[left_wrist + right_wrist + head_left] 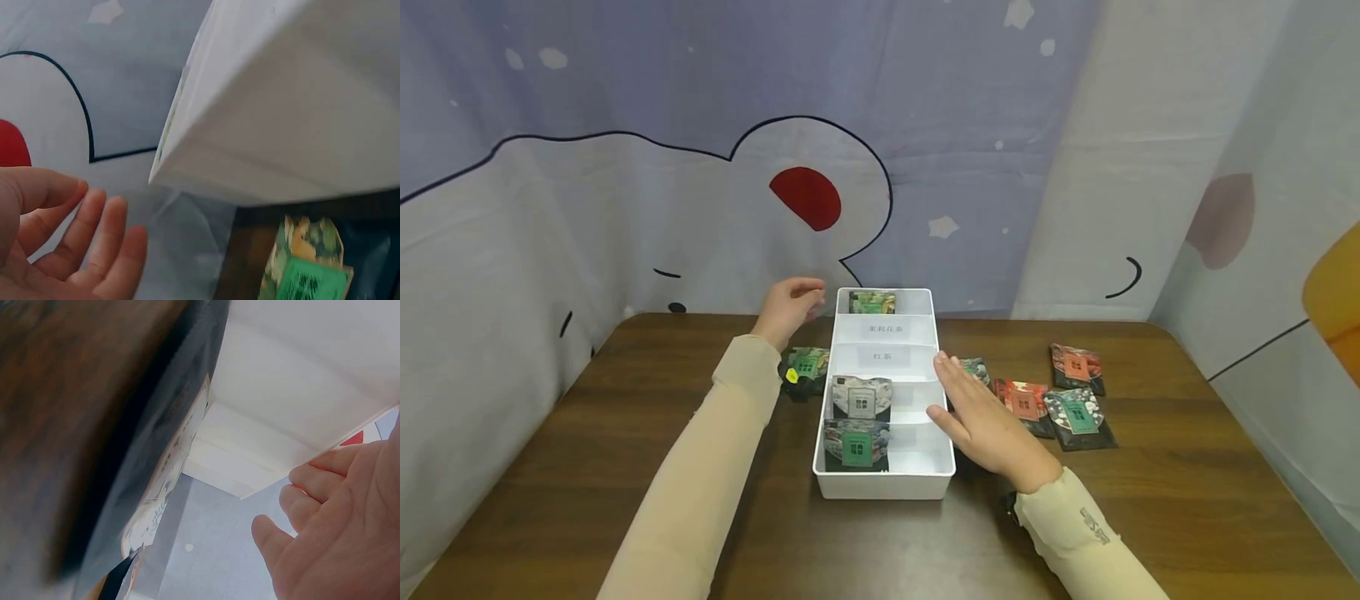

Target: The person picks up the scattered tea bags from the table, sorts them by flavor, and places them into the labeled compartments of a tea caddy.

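Note:
A long white divided box stands between my two hands, several sachets in its compartments. Beside its far left corner hovers my left hand; the left wrist view shows its fingers loosely bent, holding nothing, apart from the box. My right hand lies along the box's right side, fingers straight and nothing gripped; its fingertips are at the rim, but whether they touch I cannot tell. Inside sit a green-label sachet in front, a grey-label sachet behind it and a green-yellow sachet at the back.
A green sachet lies left of the box, below my left wrist. To the right are two red sachets, a white-flowered sachet and another sachet partly hidden by my right hand. A patterned curtain hangs behind the table.

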### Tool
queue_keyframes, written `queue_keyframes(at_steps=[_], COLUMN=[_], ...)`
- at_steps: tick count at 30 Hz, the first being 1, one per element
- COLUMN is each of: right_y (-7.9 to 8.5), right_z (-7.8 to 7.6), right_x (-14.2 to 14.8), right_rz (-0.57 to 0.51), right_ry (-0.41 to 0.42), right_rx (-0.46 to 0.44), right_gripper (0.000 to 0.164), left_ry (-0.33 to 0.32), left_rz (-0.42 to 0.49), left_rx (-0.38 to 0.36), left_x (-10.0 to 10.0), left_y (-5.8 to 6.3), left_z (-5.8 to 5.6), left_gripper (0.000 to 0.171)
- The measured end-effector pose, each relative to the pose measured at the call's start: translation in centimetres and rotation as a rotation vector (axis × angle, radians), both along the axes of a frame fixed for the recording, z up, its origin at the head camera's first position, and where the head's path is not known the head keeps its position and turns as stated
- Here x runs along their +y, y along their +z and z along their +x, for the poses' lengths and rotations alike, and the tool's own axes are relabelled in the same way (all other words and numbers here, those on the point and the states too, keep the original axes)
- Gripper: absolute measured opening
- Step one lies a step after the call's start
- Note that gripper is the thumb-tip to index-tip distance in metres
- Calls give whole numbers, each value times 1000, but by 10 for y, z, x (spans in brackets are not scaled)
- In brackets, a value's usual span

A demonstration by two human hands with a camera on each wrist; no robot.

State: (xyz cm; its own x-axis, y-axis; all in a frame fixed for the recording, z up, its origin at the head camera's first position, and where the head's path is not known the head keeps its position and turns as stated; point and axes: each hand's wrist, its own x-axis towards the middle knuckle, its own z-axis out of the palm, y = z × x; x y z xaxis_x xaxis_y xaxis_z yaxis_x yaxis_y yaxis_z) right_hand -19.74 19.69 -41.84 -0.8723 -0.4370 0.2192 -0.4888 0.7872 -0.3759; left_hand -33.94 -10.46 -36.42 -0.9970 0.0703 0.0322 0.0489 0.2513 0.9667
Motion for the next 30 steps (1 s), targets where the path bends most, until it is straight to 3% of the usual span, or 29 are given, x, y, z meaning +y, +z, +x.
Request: queue_keyframes(at_steps=[12, 21, 30], right_y=[-2, 1, 1], right_z=[1, 1, 1], right_x=[2, 0, -1], right_rz=[-12, -8, 3], right_ry=[-1, -8, -5], right_rx=[7, -16, -9], right_gripper=[70, 72, 71], left_ry=[19, 5, -5], left_rz=[-282, -367, -368], left_rx=[-86, -202, -315], left_x=[-22, -36, -43], left_y=[-18, -27, -29], left_z=[10, 13, 18], left_gripper=[37, 43, 48])
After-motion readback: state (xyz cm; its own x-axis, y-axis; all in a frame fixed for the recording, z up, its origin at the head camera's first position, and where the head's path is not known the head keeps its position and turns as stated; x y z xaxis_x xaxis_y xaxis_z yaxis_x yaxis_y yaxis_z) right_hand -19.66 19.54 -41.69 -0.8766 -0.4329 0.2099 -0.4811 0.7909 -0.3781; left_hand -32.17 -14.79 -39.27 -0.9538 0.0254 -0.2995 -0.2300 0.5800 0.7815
